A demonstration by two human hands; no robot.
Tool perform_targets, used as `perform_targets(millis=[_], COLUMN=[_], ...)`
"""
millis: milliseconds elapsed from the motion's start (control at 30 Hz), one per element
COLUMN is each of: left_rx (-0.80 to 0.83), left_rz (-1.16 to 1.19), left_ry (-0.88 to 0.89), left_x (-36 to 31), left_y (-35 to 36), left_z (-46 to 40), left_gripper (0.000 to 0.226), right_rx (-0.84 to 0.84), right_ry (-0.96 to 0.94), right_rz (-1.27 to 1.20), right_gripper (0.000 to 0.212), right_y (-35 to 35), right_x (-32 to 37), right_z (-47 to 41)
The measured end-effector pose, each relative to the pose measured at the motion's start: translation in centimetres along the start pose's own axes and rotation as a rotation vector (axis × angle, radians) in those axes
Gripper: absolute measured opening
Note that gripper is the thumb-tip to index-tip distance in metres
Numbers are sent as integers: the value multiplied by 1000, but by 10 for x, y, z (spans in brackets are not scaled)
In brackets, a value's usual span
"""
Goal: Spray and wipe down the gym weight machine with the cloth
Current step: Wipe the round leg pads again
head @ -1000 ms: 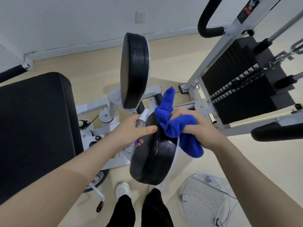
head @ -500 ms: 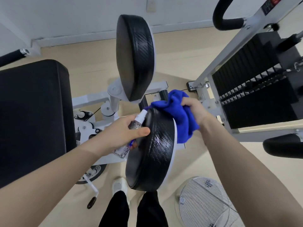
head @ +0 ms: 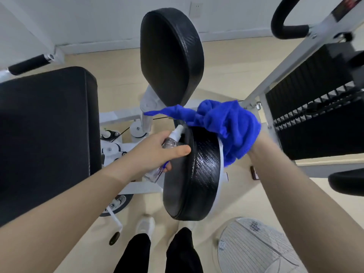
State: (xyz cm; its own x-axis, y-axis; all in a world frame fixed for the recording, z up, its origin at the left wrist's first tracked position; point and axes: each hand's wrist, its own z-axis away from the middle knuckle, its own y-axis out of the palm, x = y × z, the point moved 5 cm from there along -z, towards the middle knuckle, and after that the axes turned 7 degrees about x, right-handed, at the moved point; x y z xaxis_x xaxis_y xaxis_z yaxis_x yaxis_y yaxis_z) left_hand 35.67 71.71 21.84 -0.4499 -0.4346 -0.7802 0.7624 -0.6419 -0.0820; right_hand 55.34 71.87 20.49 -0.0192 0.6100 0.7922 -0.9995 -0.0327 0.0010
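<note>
Bunching the soft, limp blue cloth [head: 232,127] over the near round pad [head: 199,174] at one o'clock; right hand [head: 256,146] mostly hidden, finger state impossible to tell. Clamping left hand [head: 155,154] fingers around the light, likely slippery spray bottle [head: 169,142] mid-body, at the pad's nine o'clock.

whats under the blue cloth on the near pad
The blue cloth drapes over the top edge of the near black pad and its white backing rim. The right hand sits under it; its fingers are covered, as is that part of the pad.

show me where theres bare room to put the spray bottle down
Bare seat on the left. Open floor between seat and upper pad. Crowded: the near pad, between left hand with bottle and cloth; fan below.
</note>
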Motion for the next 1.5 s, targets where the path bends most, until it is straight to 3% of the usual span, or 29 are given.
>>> perform_targets(millis=[67, 100, 133, 267, 400, 567, 733, 833, 900, 967, 1033, 1100, 1167, 1233, 1300, 1367, 1433, 1500], left_rx=[-37, -57, -76, -112, 41, 95, 111, 89, 41, -15, -84, -128, -165, -187, -206, -229, -246, -261], left_rz=[38, 56, 81, 186, -29, -169, -498, -614, -686, -722, -718, -772, -807, -817, -836, -854, -865, -870], left_ry=[45, 76, 106, 253, 417, 485, 541, 617, 648, 679, 710, 763, 824, 862, 869, 866, 861, 856], left_x=[-3, -4, -6, -18, -36, -38, -35, -38, -40, -42, -43, -40, -33, -27, -24, -23, -23, -20], left_y=[-1, -2, -5, -18, -15, -7, 1, 8, 11, 11, 5, 4, 3, 2, 3, 3, 4, 6], left_z=[4, 7, 12, 26, 39, 46, 43, 39, 34, 30, 32, 31, 32, 32, 32, 31, 33, 33], left_gripper=[20, 22, 25, 38, 51, 52, 67, 63, 58, 53, 48, 45, 47, 49, 51, 52, 52, 51], right_rx=[22, 34, -37, -459, -653, -643, -779, -671, -668, -727, -759, -797, -809, -680, -504, -463, -439, -400], right_ry=[-284, -416, -543, -753, -691, -542, -516, -385, -406, -482, -526, -522, -350, 14, 219, 271, 234, 33], right_rz=[374, 565, 711, 655, 636, 657, 804, 490, 262, 208, 227, 97, -285, -588, -675, -721, -822, -954], right_gripper=[17, 12, 21, 15, 19, 48, 32, 32, 11, 5, 16, 16, 21, 25, 26, 17, 20, 30], right_y=[13, 31, 41, 75, 88, 65, 79, 83, 77, 74, 76, 72, 67, 71, 81, 77, 71, 61], right_x=[19, 22, 13, -24, -26, 8, -65, -107, -84, -45, -22, -32, -67, -119, -145, -145, -128, -113], right_z=[33, 48, 63, 124, 123, 92, 118, 124, 111, 97, 88, 78, 73, 52, 36, 28, 27, 23])
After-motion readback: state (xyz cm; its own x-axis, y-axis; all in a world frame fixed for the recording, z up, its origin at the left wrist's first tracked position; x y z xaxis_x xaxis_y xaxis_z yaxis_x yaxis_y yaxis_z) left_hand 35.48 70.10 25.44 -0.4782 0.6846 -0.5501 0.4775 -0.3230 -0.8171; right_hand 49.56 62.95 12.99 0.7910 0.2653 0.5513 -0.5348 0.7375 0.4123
